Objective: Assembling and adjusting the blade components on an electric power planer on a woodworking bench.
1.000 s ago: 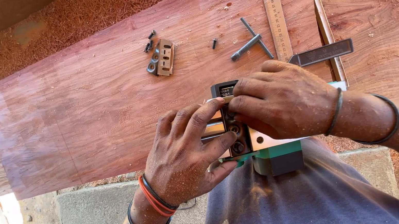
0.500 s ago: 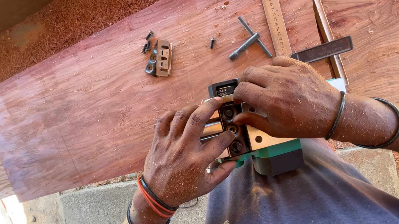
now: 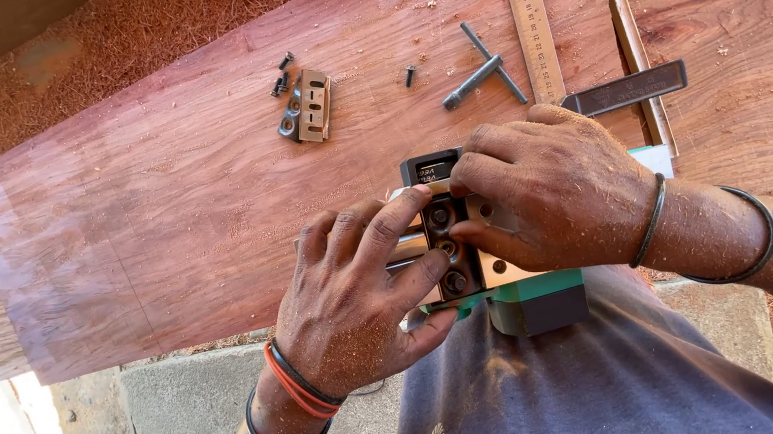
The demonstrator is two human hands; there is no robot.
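We've got the green-and-black electric hand planer (image 3: 508,296) flipped base-up against our belly at the reddish wooden plank's (image 3: 154,209) edge, so its bolts face us. Left hand (image 3: 357,297) clasps it steady; right hand (image 3: 554,188) fingers pinch around the middle bolt. A small metal clamp plate (image 3: 311,107) sits loose further out.

Your planer, underside up, at the near edge of the plank

You have the green-bodied electric planer (image 3: 474,265) turned over against your chest, its metal sole and dark blade drum facing you. A row of dark clamp bolts (image 3: 448,249) runs along the drum; sawdust clings to it.
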